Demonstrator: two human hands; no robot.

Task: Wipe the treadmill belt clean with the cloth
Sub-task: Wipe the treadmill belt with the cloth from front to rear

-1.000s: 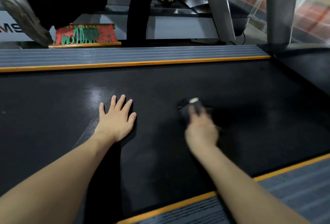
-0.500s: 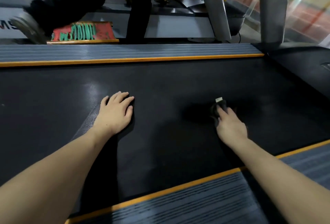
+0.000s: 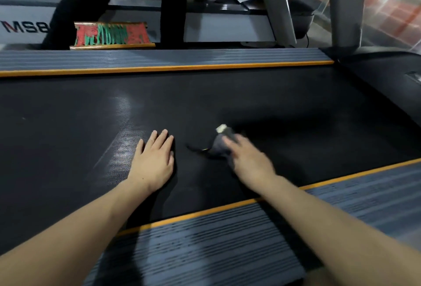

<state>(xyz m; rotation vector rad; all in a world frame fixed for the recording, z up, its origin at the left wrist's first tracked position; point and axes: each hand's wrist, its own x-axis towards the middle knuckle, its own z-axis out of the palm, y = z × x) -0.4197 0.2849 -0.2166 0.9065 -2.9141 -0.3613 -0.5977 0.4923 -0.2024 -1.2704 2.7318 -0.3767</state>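
The cloth (image 3: pixel 222 145), dark grey with a pale tag (image 3: pixel 221 128) at its far end, is lying on the black belt (image 3: pixel 296 108), slightly right of the belt's middle. The right hand (image 3: pixel 249 160) is pressing down on it, fingers (image 3: pixel 230 143) extended over the fabric rather than clenched; the hand is blurred, so I cannot tell whether any fingers are pinching the cloth underneath. A thin dark strand is trailing from the cloth toward the left.

The left hand (image 3: pixel 155 160) is resting flat on the belt just beside the cloth, palm down, fingers released, held together and grasping nothing. A patch of glare is showing on the belt's textured surface beside this hand.

Grey ribbed side rails with orange edging are bordering the belt: the far rail (image 3: pixel 159 60) and the near rail (image 3: pixel 205 247), over which both forearms are reaching. A grey upright (image 3: pixel 346 12) is rising at the far right corner.

Beyond the far rail, a red and green mat (image 3: pixel 111 35) is lying on the floor. A person's dark-clad legs (image 3: pixel 170 5) are standing behind it, near a second treadmill (image 3: pixel 227 23).
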